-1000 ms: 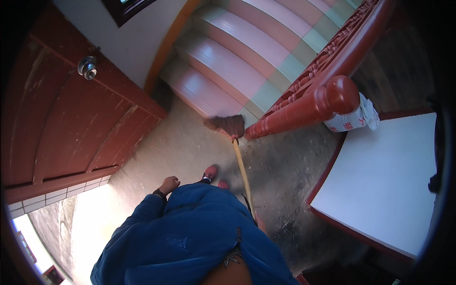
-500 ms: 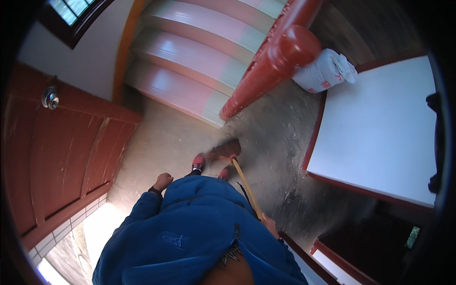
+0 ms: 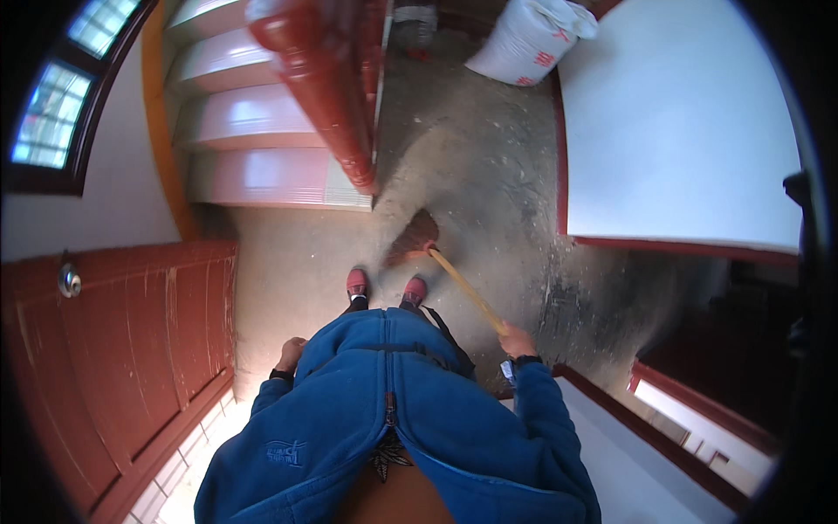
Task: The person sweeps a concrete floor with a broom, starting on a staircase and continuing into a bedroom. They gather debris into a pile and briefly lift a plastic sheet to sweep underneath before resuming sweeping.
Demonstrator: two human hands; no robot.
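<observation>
broom hd point(image 3: 419, 232): red-brn | hndl point(image 3: 467, 290): yel | jkt point(image 3: 340, 410): blue | shoes point(image 3: 356, 281): red | steps point(image 3: 262, 177): pink | sack point(image 3: 524, 42): wht, red mks

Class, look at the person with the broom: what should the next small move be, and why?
Probably a short, low stroke of the broom leftward, ahead of the shoes: the right hand grips its handle, its bristles point left, and floor lies that way between the shoes and the stairs.

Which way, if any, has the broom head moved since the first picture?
Yes: the broom head has moved away from the bottom stair, now right of the red post.
</observation>
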